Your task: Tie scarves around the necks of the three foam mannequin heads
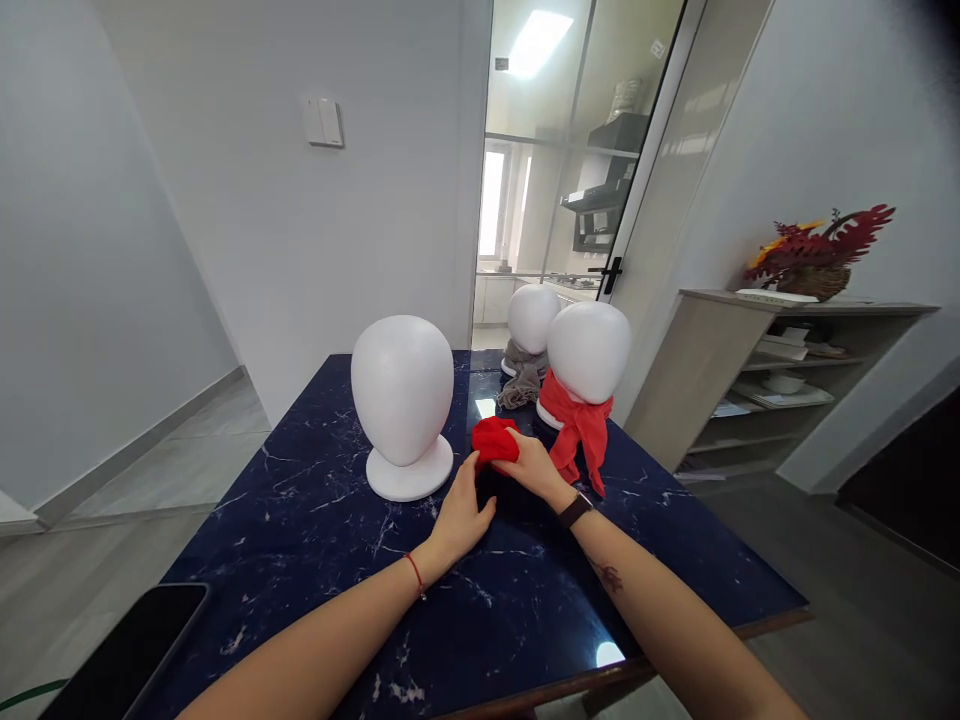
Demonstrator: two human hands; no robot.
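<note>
A bunched-up red cloth [493, 440] is between my two hands over the middle of the table. My right hand [536, 468] is closed on its right side, fingers on top. At the cloth's lower left edge are the fingertips of my left hand [461, 508], bent against it, with the thumb sticking out apart below. Whether the cloth is a scarf or a hat cannot be made out. Just left stands a bare white mannequin head [403, 390] on a round base. To the right, another white head [590, 350] wears a knotted red scarf [581, 430].
Farther back stands a white head [534, 315] with a grey fringed scarf [525, 375]. All stand on a dark blue marbled table [315, 500]. A phone-like black device [135, 650] is at the lower left. A shelf unit [720, 340] and glass door [559, 200] lie beyond.
</note>
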